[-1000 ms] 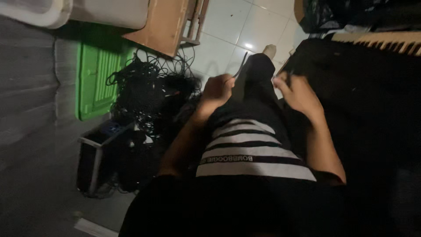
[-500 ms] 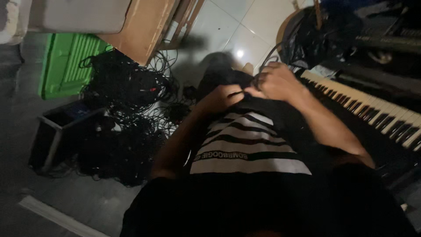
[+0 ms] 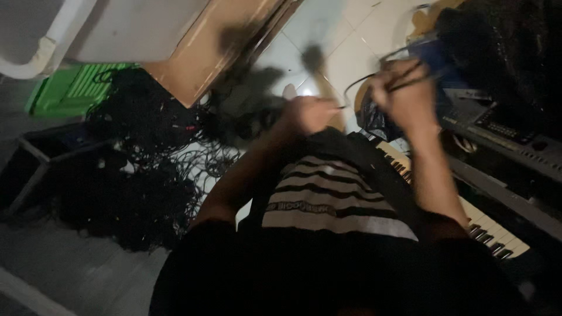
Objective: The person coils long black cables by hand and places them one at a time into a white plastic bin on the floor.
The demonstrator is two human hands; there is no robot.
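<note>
Dark cable (image 3: pixel 374 79) loops between my fists, running left-right. Right hand (image 3: pixel 404 96) clenched on it; left hand (image 3: pixel 307 114) clenched too, grip blurred.

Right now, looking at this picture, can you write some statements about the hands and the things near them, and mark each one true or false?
1. The right hand grips a thin dark cable. True.
2. A keyboard with white keys lies on the person's right side. True.
3. The left hand rests flat on the keyboard keys. False: it is raised in front of the body, closed like a fist, apart from the keys.
4. A heap of tangled cables lies on the floor to the person's left. True.
5. The crate beside the heap is red. False: it is green.
6. The floor tiles ahead are black. False: they are light, almost white.
</note>
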